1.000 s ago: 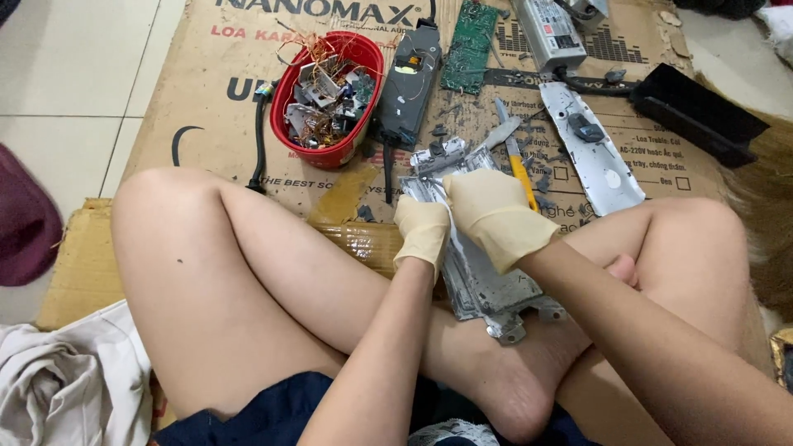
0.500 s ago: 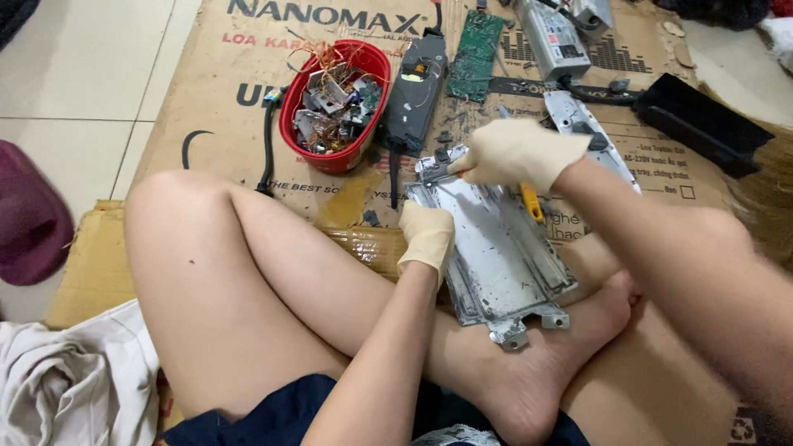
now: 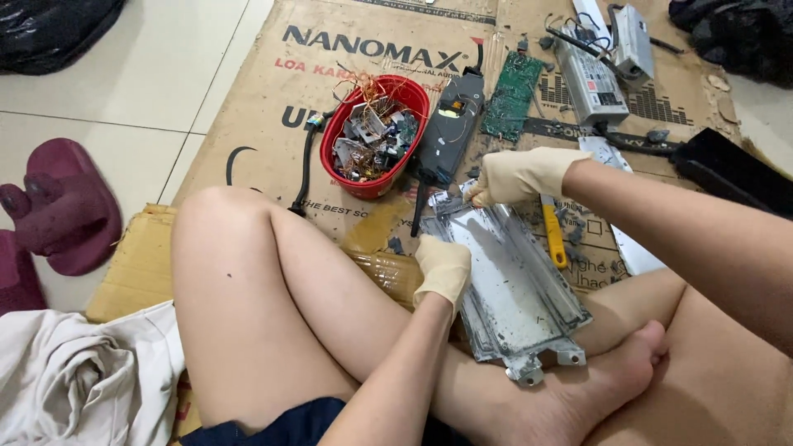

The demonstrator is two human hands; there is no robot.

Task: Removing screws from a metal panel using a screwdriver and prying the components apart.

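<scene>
— Fingers of our right hand [image 3: 519,175] are pinched narrow on the far left corner of the grey metal tray [image 3: 508,285]; what they grip there is too small to tell. A second ago this hand lay flat over the middle of the tray, so we have moved it up to that far end.

— And our left hand [image 3: 443,266]?

— It has stayed put, fingers curled on the tray's near left edge, holding it steady. The tray lies tilted across our crossed legs, its near end with 2 small lugs by our foot. With the right hand gone from the middle, the dusty inside of the tray now shows bare.

— What lies around it?

— Just right of the tray, a yellow-handled tool [image 3: 554,234] on the cardboard sheet [image 3: 248,124]. Farther off, a red bowl [image 3: 340,124] of scrap parts and wires, a black handset-like casing [image 3: 450,132], a green circuit board [image 3: 512,95].

— Anything hidden?

— Our right fingertips cover the corner itself, the left palm hides the edge under it, and the tool's tip is lost behind the right hand.
</scene>
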